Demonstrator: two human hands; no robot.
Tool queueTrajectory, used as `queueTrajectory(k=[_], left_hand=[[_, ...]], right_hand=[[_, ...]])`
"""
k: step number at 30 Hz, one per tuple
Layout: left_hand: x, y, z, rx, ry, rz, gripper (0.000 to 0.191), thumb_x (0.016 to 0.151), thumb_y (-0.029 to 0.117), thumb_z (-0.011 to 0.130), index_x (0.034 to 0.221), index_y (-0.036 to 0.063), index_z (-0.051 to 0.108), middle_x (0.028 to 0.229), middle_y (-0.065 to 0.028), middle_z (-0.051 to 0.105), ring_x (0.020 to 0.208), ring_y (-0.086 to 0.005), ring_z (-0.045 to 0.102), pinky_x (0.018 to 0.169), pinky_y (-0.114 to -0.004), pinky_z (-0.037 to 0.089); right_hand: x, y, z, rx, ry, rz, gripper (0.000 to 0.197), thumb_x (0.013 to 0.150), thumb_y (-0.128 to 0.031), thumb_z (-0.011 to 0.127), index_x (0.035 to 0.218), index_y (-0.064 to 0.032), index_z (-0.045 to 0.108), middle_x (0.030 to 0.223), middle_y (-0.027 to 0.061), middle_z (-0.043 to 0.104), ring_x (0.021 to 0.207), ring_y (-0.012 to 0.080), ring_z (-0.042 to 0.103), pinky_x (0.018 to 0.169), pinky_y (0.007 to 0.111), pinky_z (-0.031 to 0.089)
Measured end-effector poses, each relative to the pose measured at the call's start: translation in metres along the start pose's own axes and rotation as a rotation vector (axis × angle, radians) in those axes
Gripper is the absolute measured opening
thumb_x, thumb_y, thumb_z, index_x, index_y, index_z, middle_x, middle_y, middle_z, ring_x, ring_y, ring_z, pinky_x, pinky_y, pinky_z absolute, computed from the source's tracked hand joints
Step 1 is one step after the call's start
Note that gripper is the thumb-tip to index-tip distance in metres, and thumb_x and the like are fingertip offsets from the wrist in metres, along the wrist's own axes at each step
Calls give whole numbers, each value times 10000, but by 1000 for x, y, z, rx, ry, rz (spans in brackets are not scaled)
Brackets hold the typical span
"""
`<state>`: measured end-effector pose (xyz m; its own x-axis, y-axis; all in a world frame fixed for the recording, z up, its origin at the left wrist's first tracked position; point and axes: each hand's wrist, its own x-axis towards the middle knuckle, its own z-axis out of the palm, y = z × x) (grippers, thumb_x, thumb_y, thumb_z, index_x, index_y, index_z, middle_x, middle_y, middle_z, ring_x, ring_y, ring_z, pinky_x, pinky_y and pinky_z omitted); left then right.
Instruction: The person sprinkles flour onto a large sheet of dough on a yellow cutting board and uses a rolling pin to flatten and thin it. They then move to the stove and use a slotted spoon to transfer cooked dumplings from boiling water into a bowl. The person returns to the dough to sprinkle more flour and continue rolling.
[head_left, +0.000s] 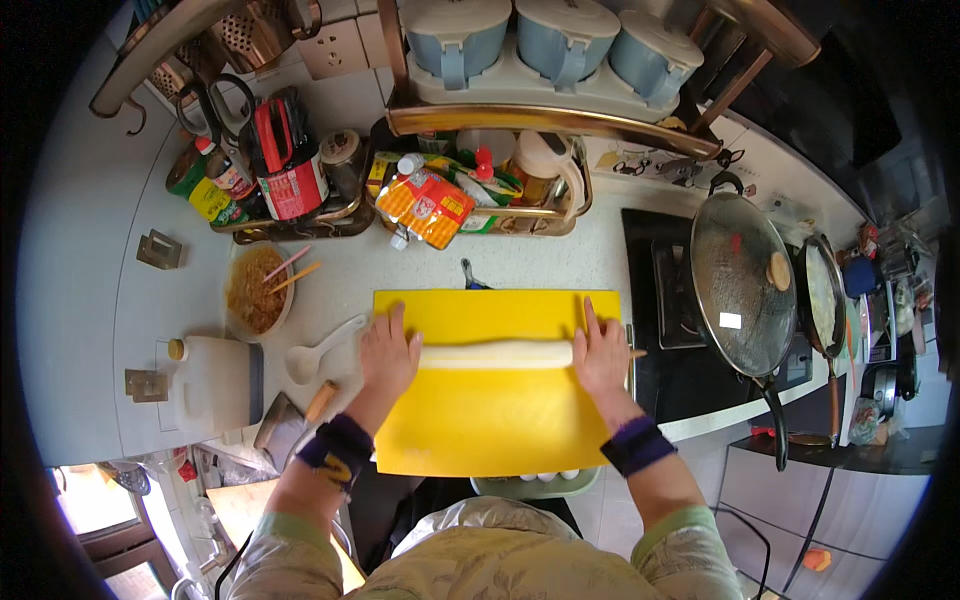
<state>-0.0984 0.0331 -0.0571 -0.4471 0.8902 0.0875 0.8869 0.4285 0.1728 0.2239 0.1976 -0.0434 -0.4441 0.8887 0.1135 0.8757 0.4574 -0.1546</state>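
Observation:
A yellow cutting board (487, 420) lies on the counter in front of me. Across it runs a smooth white roll (495, 355), which looks like dough wrapped around a rolling pin. The pin's wooden tip (638, 353) sticks out at the right. My left hand (390, 352) is palm down over the left end, fingers pointing away and thumb beside the dough. Over the right end lies my right hand (602, 351), its index finger stretched forward and the others bent. Both palms hide the pin beneath them.
Left of the board are a bowl of filling (255, 300), a white spoon (319, 352), a plastic jug (214, 382) and a cleaver (281, 424). Condiments in a rack (517, 219) stand behind. A lidded wok (742, 277) and a frying pan (821, 296) are at the right.

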Motion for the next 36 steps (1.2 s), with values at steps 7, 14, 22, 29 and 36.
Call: queueTrajectory(k=[7, 14, 22, 29, 36], left_hand=[[51, 32, -22, 1, -5, -72, 601, 937, 317, 564, 1448, 49, 394, 1260, -195, 520, 1181, -339, 503, 1034, -479, 360], [65, 54, 4, -9, 25, 228, 648, 954, 379, 528, 1471, 17, 379, 1506, -181, 410, 1424, -306, 344, 1182, -508, 198], [36, 39, -3, 5, -49, 308, 716, 944, 401, 549, 1512, 35, 312, 1560, -173, 333, 1468, -305, 270, 1197, -504, 175], [79, 24, 15, -57, 52, 220, 682, 947, 400, 540, 1487, 28, 352, 1532, -177, 379, 1454, -332, 289, 1195, -514, 171], [99, 30, 8, -76, 117, 143, 698, 902, 353, 610, 1477, 48, 357, 1426, -149, 456, 1305, -335, 420, 1150, -483, 258]], right_hand=[[50, -15, -2, -86, 100, 147, 577, 1024, -412, 388, 1537, -155, 319, 1331, 177, 496, 1193, 344, 483, 1042, 487, 339], [59, -62, 9, 33, 1, -200, 585, 1018, -464, 370, 1519, -162, 364, 1541, 136, 380, 1455, 366, 272, 1191, 546, 145], [35, -57, 5, 65, -56, -281, 582, 1020, -469, 358, 1510, -156, 376, 1543, 139, 378, 1445, 370, 290, 1182, 570, 144], [71, -48, 23, 36, 10, -172, 590, 1008, -456, 376, 1526, -175, 356, 1543, 113, 394, 1467, 347, 261, 1190, 580, 117], [96, -29, 18, -55, 170, -125, 558, 981, -461, 441, 1485, -222, 438, 1461, 140, 459, 1389, 360, 355, 1144, 599, 195]])
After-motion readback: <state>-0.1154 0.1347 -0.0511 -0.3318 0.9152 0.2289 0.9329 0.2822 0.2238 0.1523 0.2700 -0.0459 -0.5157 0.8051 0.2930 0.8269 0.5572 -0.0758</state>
